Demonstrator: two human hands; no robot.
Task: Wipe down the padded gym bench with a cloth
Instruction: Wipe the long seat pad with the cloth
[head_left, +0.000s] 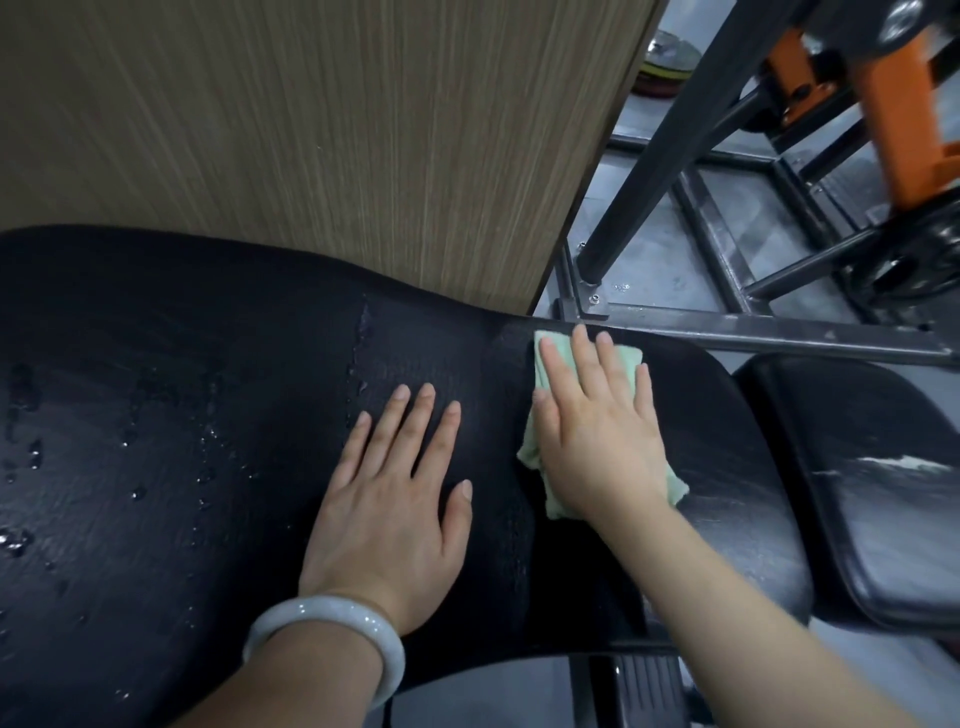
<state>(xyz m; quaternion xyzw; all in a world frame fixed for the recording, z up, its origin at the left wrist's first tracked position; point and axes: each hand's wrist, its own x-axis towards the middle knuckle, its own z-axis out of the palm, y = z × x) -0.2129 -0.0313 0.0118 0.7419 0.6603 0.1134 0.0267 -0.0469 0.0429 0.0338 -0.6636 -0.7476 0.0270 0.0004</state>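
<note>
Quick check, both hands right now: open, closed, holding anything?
Left hand: open, flat on the black bench pad, holding nothing.
Right hand: open, fingers straight, pressing the green cloth onto the pad.

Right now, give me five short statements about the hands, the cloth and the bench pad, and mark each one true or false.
1. The right hand presses a pale green cloth flat on the black bench pad. True.
2. The left hand holds the cloth. False: it rests flat on the bare pad, beside the cloth.
3. Water droplets lie on the pad's left part. True.
4. The bracelet is on the right wrist. False: it is on the left wrist.
5. The cloth is bunched in a fist. False: the fingers lie straight over it.
</note>
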